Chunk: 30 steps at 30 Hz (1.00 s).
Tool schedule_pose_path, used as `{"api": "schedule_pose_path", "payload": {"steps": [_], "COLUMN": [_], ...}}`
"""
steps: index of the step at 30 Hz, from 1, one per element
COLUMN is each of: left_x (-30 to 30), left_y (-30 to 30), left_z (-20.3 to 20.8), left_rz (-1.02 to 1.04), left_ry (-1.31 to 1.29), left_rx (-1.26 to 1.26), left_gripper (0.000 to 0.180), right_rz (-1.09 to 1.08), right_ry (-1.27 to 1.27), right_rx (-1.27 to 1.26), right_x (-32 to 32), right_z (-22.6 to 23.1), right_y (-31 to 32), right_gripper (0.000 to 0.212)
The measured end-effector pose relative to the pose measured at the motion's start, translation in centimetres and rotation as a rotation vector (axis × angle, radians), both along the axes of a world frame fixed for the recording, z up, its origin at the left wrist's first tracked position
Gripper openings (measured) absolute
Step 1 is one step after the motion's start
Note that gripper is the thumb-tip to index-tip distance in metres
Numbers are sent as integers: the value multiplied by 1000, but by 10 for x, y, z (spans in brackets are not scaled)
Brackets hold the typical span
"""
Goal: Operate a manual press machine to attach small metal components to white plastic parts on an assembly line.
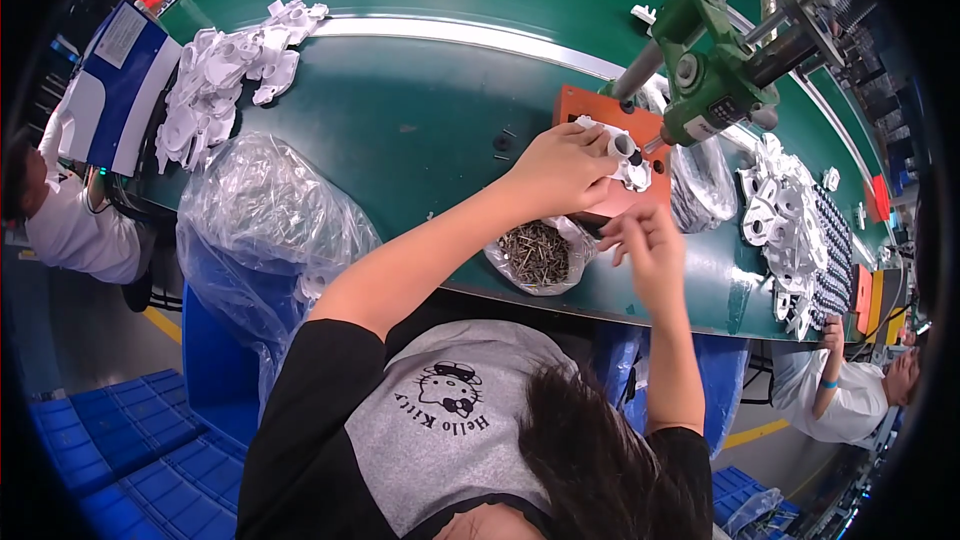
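Note:
My left hand [565, 172] is closed on a white plastic part [632, 172], which lies on an orange block [612, 202] under a green hand press [700, 75]. The press's metal tip is right beside the part's round hollow. My right hand [648, 245] is just in front of the block with its fingers bent together; whatever may be in them is too small to make out. Close to those fingers, a clear bag [540, 288] lies open with many small metal pins [535, 252] inside.
White plastic parts are heaped at the far left [205, 90] and at the right [785, 220]. A large clear plastic bag [270, 195] hangs over a blue bin [220, 370]. Behind the block is another clear bag [703, 185]. Co-workers sit on both sides.

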<state>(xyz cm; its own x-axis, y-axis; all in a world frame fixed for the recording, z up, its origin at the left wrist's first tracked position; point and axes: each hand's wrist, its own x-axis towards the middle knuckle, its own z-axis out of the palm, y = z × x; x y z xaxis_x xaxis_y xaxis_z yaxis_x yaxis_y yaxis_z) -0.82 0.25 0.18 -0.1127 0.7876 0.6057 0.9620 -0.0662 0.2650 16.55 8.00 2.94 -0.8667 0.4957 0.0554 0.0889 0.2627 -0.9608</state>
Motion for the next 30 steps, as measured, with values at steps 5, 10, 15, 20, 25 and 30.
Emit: {"api": "schedule_pose_path", "payload": {"steps": [5,10,15,20,25,30], "left_x": [1,1,1,1,0,1], "left_y": [1,-1,0,2,1,0], "left_z": [4,7,4,-2,1,1], "left_rz": [-19,-18,-17,-6,-16,-23], "left_ry": [-40,-46,-53,-32,-43,-56], "left_rx": [-20,-21,7,52,37,26], "left_gripper": [26,22,20,19,15,15], "right_rz": [-133,-151,-266,-287,-277,-193], "right_ry": [29,56,10,-11,19,41], "right_rx": [-15,225,367,313,289,370], "right_x": [-12,-31,-47,-49,-51,-41], "right_z": [8,-3,-11,-9,-9,-12], "right_y": [53,75,76,72,71,71], "right_gripper": [9,14,16,17,17,16]}}
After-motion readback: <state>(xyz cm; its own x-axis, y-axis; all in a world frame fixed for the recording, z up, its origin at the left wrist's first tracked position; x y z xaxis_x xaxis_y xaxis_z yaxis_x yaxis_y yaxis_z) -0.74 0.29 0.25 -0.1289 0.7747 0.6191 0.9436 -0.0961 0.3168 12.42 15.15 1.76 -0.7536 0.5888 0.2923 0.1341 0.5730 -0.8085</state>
